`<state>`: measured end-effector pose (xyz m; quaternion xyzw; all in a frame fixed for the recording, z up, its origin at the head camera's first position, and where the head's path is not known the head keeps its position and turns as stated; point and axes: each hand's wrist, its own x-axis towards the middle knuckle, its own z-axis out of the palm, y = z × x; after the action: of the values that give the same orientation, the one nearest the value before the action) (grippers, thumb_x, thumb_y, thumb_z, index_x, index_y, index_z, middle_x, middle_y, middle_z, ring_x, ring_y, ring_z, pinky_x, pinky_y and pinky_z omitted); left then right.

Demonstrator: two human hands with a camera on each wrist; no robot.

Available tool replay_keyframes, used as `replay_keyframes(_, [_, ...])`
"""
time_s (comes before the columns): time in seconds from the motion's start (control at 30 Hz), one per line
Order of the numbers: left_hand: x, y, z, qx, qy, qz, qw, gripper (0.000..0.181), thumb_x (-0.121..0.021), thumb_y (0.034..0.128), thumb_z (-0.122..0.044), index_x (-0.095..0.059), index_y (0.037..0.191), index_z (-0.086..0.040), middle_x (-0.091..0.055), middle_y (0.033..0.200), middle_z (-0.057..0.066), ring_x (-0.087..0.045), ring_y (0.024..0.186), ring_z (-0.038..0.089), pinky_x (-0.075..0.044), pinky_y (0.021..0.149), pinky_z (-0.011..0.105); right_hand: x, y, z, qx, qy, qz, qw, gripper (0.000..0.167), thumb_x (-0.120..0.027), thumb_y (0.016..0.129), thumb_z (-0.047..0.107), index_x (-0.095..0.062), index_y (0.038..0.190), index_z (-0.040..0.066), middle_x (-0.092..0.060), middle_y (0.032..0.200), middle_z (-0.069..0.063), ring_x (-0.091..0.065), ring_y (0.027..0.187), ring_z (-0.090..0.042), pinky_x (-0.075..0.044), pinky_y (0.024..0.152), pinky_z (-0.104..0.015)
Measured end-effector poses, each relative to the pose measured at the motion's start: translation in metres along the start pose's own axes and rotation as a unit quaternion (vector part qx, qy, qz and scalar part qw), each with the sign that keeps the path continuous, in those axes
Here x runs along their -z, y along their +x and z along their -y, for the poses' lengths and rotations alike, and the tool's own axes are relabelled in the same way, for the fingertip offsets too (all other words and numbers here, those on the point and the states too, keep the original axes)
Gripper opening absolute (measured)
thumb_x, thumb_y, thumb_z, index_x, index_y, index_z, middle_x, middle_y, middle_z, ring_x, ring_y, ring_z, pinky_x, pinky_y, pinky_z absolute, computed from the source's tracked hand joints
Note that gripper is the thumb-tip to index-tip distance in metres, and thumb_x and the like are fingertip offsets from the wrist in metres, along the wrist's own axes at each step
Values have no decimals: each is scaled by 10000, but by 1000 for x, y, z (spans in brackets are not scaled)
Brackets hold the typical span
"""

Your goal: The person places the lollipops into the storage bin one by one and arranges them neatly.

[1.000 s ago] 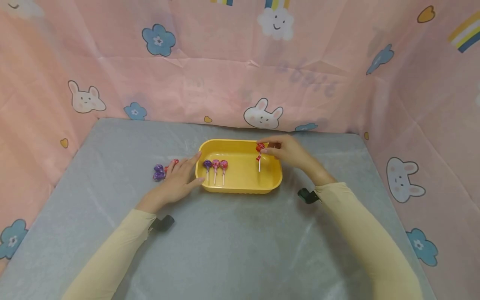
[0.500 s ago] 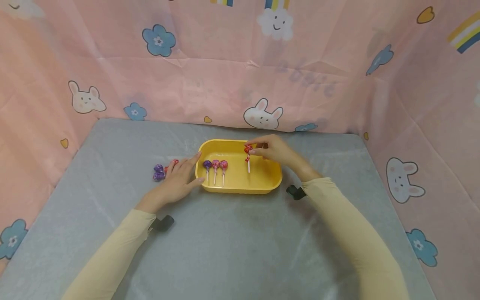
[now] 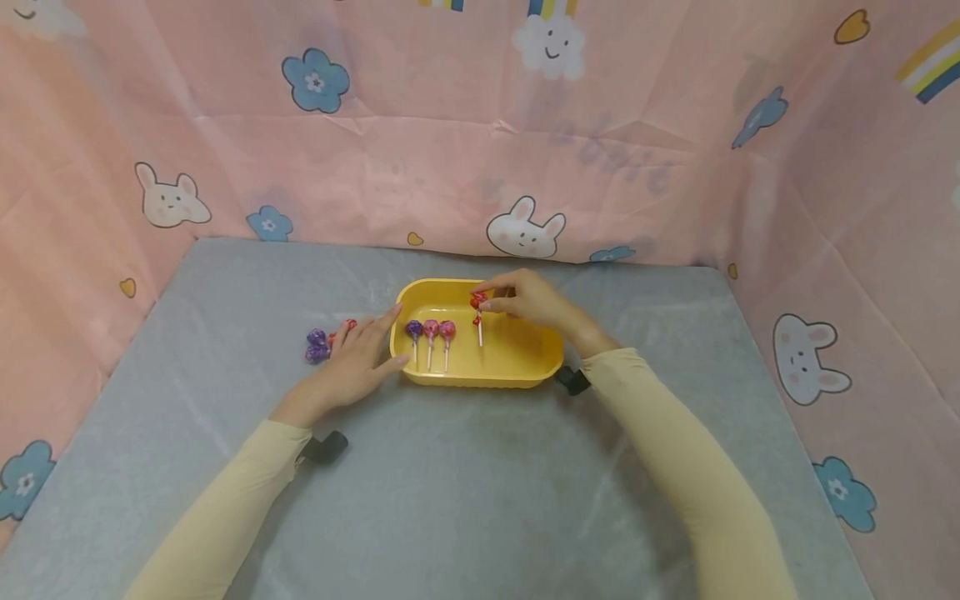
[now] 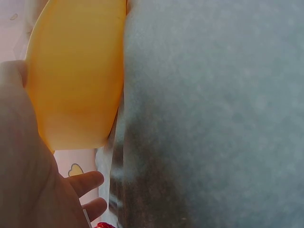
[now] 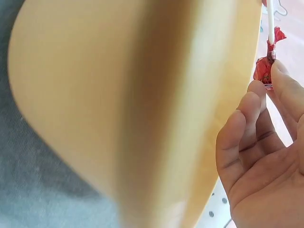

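My right hand (image 3: 528, 298) pinches a red-wrapped lollipop (image 3: 478, 302) by its candy end between thumb and fingertips, white stick pointing down, over the yellow tray (image 3: 517, 358). The right wrist view shows the thumb against the red wrapper (image 5: 264, 70). Inside the tray, a purple lollipop (image 3: 414, 329) and two pink lollipops (image 3: 438, 330) stand in a row at the left. My left hand (image 3: 352, 362) rests with spread fingers against the tray's left end, thumb near its front corner. Beside and partly behind that hand lie purple lollipops (image 3: 317, 346) and something red-wrapped (image 3: 350, 324).
A grey cloth covers the table (image 3: 465, 483). Pink printed fabric (image 3: 375, 175) hangs behind it and along both sides. Each wrist carries a dark camera mount, such as the left mount (image 3: 327, 447).
My right hand has moved left over the tray with the red lollipop, towards the row of lollipops. The left hand and the tray have stayed in place.
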<state>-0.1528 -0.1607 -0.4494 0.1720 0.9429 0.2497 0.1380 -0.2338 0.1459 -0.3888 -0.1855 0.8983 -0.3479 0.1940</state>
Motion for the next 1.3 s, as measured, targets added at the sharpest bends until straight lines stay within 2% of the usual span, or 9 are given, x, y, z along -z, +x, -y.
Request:
replay_keyframes(0.37, [0,0,-1,-26,-11,-51,10000,809,-438,991,-587,86,1575,-388,-212,1656,127,-104,1537,415,110,1216,610,-5,6,7,153,-60,188,9997,324,-652,960,280,-688,1270,192,-676,986,-48,-548,778,-198,-508,673,-257])
replay_keyframes(0.7, [2,-1,-2,-42,-48,-13,10000,815,-449,994,-571,82,1579,-376,-197,1658,145,-92,1536,428,118,1212,616,0,7,14,222,35,263,9994,351,-652,961,283,-674,1293,173,-700,1049,-158,-547,755,-214,-495,652,-250])
replay_keyframes(0.93, [0,-1,-1,-124,-78,-86,9999,805,-439,994,-577,68,1584,-370,-210,1651,161,-109,1526,445,103,1206,629,1,9,21,177,-68,377,9991,364,-654,958,299,-667,1302,180,-695,1073,-168,-558,756,-214,-530,709,-323])
replay_keyframes(1.13, [-1,0,0,-16,-9,-2,10000,816,-436,986,-602,96,1570,-398,-188,1664,135,-93,1538,426,117,1215,609,-2,11,23,161,-131,565,9982,358,-661,954,294,-671,1295,187,-689,1065,-81,-578,819,-207,-543,746,-310])
replay_keyframes(1.3, [0,0,-1,-42,6,-12,10000,812,-432,990,-596,87,1577,-381,-184,1665,137,-102,1535,428,114,1213,615,-6,12,22,166,-51,615,9980,358,-666,951,279,-672,1295,180,-683,1028,-46,-570,779,-203,-533,719,-312])
